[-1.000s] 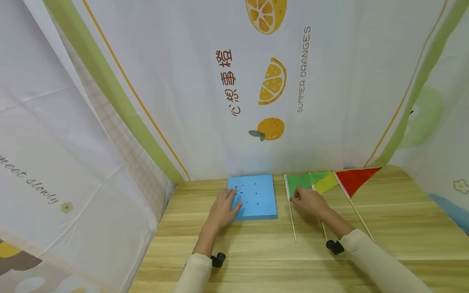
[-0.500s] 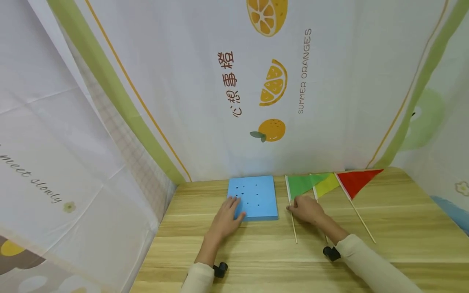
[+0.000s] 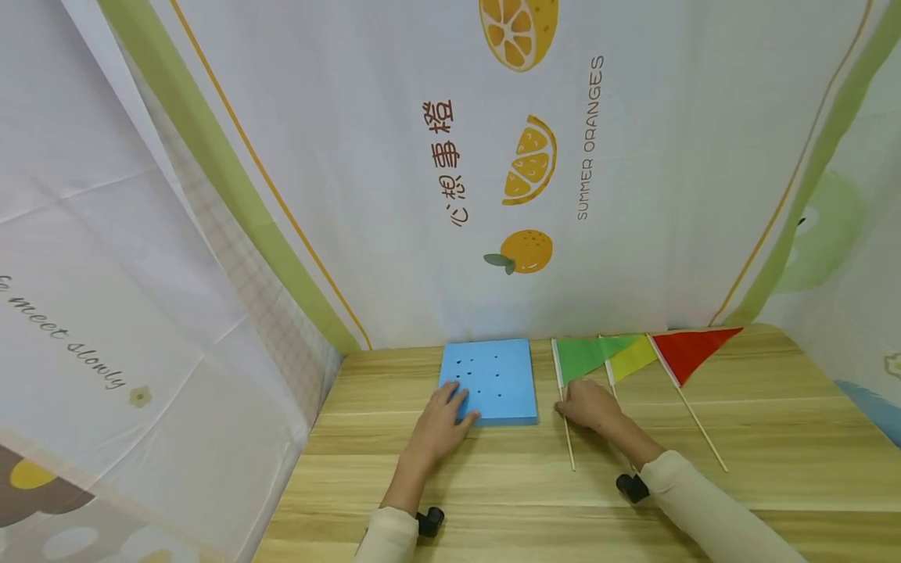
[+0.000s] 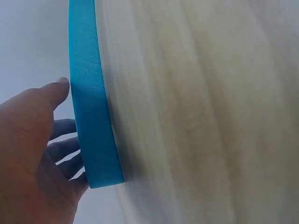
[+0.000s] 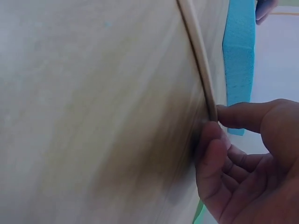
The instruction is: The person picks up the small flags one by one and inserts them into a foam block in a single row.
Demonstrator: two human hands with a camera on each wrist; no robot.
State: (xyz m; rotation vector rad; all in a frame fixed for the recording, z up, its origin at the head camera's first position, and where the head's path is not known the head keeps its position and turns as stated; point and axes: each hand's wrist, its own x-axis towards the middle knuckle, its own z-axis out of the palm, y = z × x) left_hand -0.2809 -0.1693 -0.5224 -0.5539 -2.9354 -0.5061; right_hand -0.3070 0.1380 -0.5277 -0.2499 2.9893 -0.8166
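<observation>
In the head view my left hand (image 3: 438, 426) rests on the near left corner of a blue foam block (image 3: 517, 375) dotted with several small holes, its fingers spread. The left wrist view has the thumb over the block's side edge (image 4: 96, 107). A green pennant flag (image 3: 584, 356) lies to the right of the block, its thin wooden stick towards me. My right hand (image 3: 591, 405) pinches that stick (image 5: 198, 51) between thumb and forefinger, just below the cloth. Yellow (image 3: 632, 357) and red (image 3: 693, 352) pennant flags lie farther right. My right hand and forearm partly hide the yellow flag's stick.
The wooden table (image 3: 507, 508) carries the block and flags near its back edge. Behind it hangs a white curtain (image 3: 366, 156) printed with oranges. More cloth (image 3: 176, 328) hangs at the left.
My right hand has slid from the green flag's lower cloth edge down onto its stick and pinches it. My left hand has drawn back slightly towards me on the foam block.
</observation>
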